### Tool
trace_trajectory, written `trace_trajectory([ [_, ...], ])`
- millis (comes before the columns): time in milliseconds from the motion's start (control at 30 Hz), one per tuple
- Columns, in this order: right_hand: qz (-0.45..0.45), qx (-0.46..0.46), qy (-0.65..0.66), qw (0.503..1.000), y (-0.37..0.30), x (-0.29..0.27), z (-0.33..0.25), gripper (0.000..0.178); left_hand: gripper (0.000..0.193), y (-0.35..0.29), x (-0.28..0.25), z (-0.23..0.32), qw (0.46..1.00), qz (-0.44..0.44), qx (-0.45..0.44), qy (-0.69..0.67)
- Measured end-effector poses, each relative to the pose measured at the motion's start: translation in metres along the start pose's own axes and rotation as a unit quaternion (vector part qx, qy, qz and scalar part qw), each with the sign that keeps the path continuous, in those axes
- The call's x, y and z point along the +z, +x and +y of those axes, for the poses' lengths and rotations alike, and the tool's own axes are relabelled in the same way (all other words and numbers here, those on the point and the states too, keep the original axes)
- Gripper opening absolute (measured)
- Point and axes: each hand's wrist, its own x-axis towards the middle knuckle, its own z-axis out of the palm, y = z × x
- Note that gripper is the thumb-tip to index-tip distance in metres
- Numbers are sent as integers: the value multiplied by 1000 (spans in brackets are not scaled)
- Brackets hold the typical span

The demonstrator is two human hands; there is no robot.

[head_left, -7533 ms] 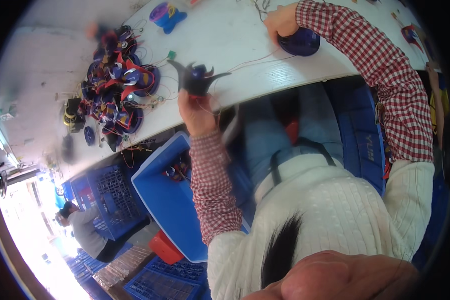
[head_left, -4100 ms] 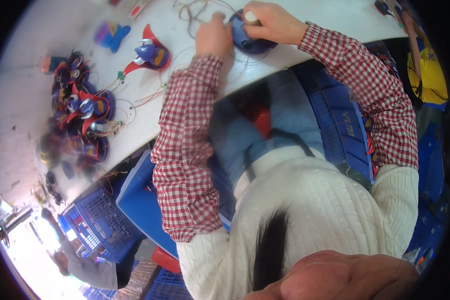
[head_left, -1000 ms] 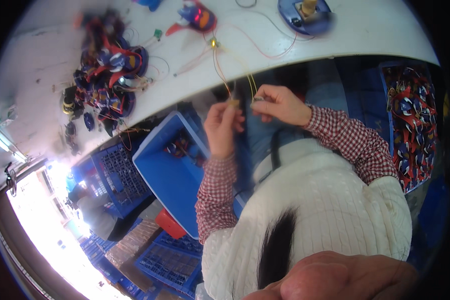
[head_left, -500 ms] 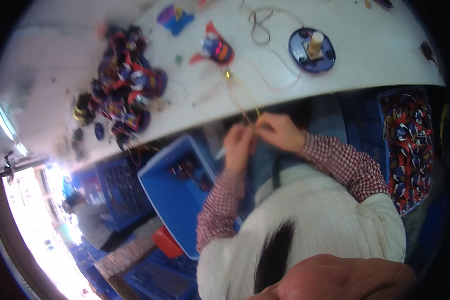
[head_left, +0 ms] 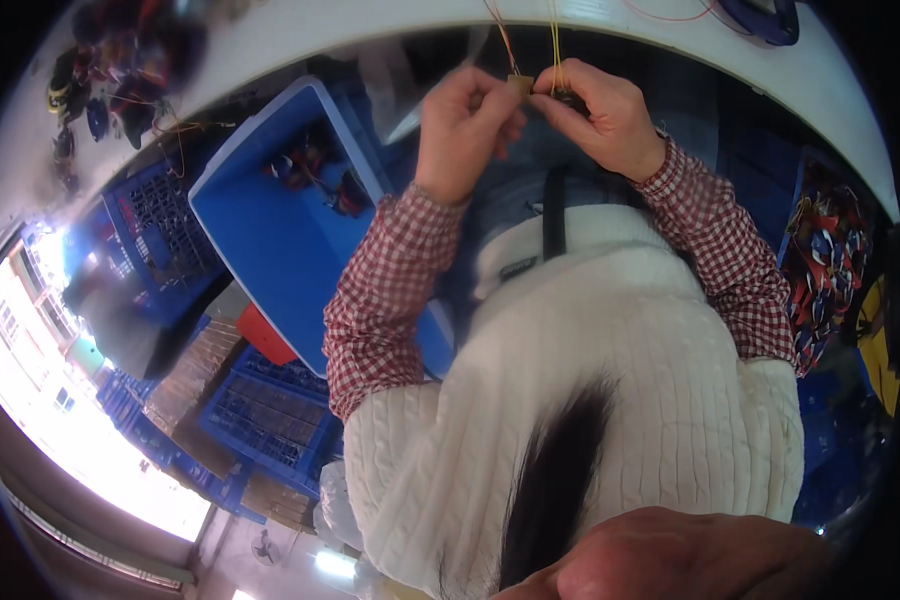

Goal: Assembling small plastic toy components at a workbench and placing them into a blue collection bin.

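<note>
My left hand [head_left: 467,130] is closed in a pinch at a small tan, board-like piece [head_left: 519,84] with orange-brown wires [head_left: 505,38] running up from it. Close beside it, my right hand [head_left: 608,118] pinches thin yellow wires [head_left: 555,45], and a small dark part shows beneath its fingers. Both hands are in front of the white table's edge, above my lap. The far ends of the wires run out of the picture at the top.
A blue bin [head_left: 270,215] with a few red and dark parts stands at my left. A crate of many red, white and blue pieces [head_left: 827,250] is at my right. The white table [head_left: 300,55] curves across the top, with a blurred pile of parts [head_left: 135,60] at its left.
The view has tilted down toward my lap, so most of the tabletop has left the picture. My hands stay close together, with the tan piece now showing between them.
</note>
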Motion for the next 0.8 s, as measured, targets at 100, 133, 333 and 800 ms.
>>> trace_trajectory([
  [100, -2, -24, -31, 999, -2, -3, -4, 13, 13, -5, 3, 2, 1000, 7, -20, -2],
  [133, 10, -44, -50, 998, -3, -2, -1, 14, 14, -4, 3, -1, 1000, 10, -22, 1],
  [333, 19, -37, -76, 996, -8, -2, -2, 12, 11, -4, 4, -11, 1000, 11, -19, -6],
  [800, 51, -38, -79, 995, -12, 0, 6, 13, 9, -1, 14, -8, 999, 28, -2, -26],
])
